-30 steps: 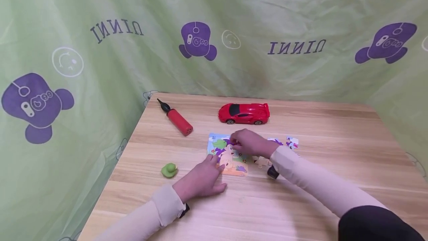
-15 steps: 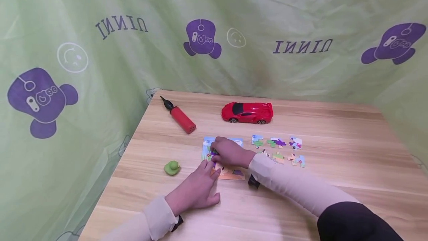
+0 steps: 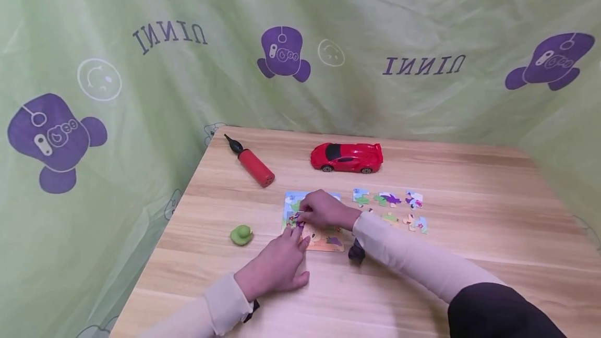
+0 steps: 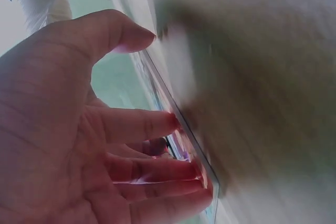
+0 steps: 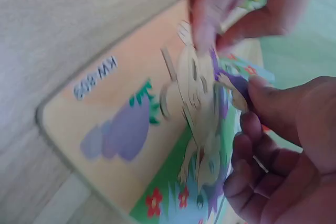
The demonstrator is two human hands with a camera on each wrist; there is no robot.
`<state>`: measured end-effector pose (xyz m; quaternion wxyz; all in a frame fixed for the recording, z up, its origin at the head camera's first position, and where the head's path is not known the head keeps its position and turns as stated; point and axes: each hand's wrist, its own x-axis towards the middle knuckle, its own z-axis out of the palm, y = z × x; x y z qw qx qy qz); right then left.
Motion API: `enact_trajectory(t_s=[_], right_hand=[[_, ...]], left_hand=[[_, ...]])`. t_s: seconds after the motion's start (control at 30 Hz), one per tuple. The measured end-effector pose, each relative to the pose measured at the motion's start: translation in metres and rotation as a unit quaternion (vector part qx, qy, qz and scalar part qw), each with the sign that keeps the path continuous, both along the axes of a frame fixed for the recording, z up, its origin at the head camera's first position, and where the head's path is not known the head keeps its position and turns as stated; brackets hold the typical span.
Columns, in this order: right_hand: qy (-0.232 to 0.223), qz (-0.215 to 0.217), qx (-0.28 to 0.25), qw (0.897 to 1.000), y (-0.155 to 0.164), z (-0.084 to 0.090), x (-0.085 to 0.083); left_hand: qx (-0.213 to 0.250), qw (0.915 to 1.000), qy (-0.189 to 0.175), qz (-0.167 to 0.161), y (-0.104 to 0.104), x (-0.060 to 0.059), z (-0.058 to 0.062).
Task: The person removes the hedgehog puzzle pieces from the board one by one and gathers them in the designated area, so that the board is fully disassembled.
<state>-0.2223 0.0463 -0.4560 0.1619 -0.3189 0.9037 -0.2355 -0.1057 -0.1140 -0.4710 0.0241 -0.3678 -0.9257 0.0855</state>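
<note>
A jigsaw board (image 3: 324, 248) with a cartoon picture lies flat on the table. My right hand (image 3: 324, 208) is over its left half. In the right wrist view this hand pinches a purple and cream jigsaw piece (image 5: 236, 88) between thumb and fingers, close to the board's surface. My left hand (image 3: 277, 262) reaches in from the lower left, its fairly straight fingertips resting on the board's near left edge, thumb held apart. In the left wrist view the left fingers (image 4: 157, 169) touch the board's rim. The right hand covers much of the board's middle in the head view.
Several loose jigsaw pieces (image 3: 389, 200) lie right of the board, some partly behind the right forearm. Behind stands a red toy car (image 3: 347, 158). A red hand pump (image 3: 255, 167) with a black nozzle lies back left, and a green toy duck (image 3: 241, 234) sits left.
The right hand has moved left across the board, uncovering loose pieces on the right. The board has shifted slightly left. Over the last half second the hands have barely moved.
</note>
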Motion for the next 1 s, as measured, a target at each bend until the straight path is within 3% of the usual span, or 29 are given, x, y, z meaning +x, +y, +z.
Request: enact_trajectory(t_s=[0.2,0.3,0.47,0.6,0.7,0.9,1.0], right_hand=[[-0.015,-0.088,-0.065,0.994,0.034,0.021,-0.019],[-0.037,-0.112,-0.070,0.991,0.063,0.032,-0.027],[-0.070,-0.084,-0.006,0.994,0.105,0.029,-0.031],[-0.099,-0.052,0.029,0.993,0.116,0.019,-0.032],[-0.098,-0.044,0.051,0.993,0.116,0.013,-0.034],[-0.089,-0.073,0.111,0.987,0.112,0.010,-0.036],[-0.057,-0.084,0.134,0.986,0.109,0.009,-0.035]], left_hand=[[0.011,0.9991,-0.038,0.014,0.002,-0.001,0.004],[0.030,0.9967,-0.068,0.034,0.002,-0.002,0.005],[0.067,0.9874,-0.116,0.085,-0.003,-0.003,0.007],[0.070,0.9839,-0.126,0.106,-0.015,-0.002,0.011],[0.074,0.9834,-0.133,0.099,-0.021,-0.002,0.011],[0.070,0.9835,-0.144,0.083,-0.024,-0.004,0.009],[0.056,0.9849,-0.141,0.083,-0.023,-0.005,0.009]])
